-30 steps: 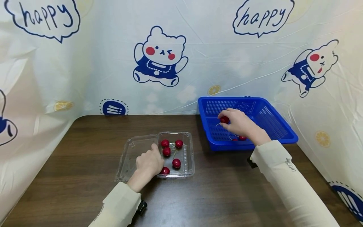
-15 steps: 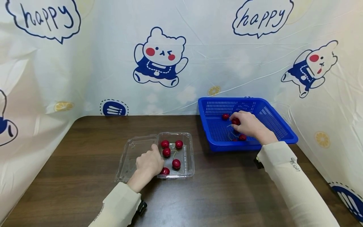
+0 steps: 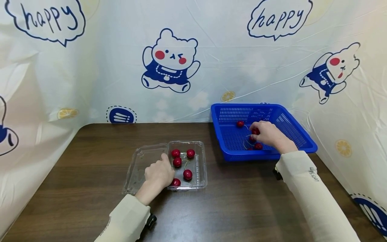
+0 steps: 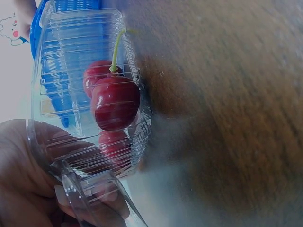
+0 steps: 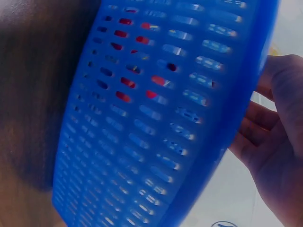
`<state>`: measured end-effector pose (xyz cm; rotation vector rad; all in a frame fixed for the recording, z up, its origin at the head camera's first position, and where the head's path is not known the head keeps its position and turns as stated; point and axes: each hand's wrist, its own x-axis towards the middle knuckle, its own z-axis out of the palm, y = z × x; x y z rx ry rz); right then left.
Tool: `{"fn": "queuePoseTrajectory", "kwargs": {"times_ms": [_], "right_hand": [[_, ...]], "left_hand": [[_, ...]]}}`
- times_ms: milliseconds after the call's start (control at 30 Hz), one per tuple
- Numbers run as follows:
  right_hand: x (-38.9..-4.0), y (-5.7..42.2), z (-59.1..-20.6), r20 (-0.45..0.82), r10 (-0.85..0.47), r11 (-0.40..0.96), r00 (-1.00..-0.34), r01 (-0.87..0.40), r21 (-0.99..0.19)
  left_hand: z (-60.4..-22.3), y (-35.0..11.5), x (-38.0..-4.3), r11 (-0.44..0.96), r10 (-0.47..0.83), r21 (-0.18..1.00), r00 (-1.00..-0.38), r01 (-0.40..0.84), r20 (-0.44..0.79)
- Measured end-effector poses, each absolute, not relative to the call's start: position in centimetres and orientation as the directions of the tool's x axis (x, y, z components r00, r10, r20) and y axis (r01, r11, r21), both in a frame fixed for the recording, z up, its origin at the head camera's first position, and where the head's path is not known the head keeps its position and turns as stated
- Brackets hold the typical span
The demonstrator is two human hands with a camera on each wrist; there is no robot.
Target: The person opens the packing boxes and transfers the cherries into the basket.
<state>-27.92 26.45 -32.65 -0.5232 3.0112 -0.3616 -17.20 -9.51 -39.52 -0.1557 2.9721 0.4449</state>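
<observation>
My left hand [image 3: 159, 172] grips the hinge side of a clear plastic clamshell box [image 3: 202, 168], thumb and fingers round its edge in the left wrist view. Several dark red cherries sit in the box, among them a cherry with a green stem [image 4: 115, 102]. Over at the right, my right hand [image 3: 268, 135] reaches into a blue plastic basket [image 3: 224, 141] and pinches a cherry [image 3: 255, 130] low inside it. Another cherry [image 3: 252, 138] lies just under the fingertips. In the right wrist view the basket wall [image 5: 142, 123] hides the fingertips.
The box's lid [image 3: 139, 168] lies folded open to the left on the brown wooden table [image 3: 90, 161]. More cherries lie in the basket, one near its back left [image 3: 240, 124] and one near its front [image 3: 258, 146]. A printed curtain [image 3: 121, 67] stands behind the table.
My right hand has moved to the right and slightly down within the basket, still pinching a cherry. A cherry at the basket's back left has come into view. My left hand has stayed put.
</observation>
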Motion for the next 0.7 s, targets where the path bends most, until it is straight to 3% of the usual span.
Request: {"fn": "queuePoseTrajectory", "kwargs": {"times_ms": [700], "right_hand": [[-28.0, 26.5, -33.9, -0.105, -0.317, 0.928, -0.943, -0.285, -0.240]], "left_hand": [[-39.8, -9.8, -17.3, 0.952, -0.074, 0.284, -0.988, -0.111, -0.139]]}}
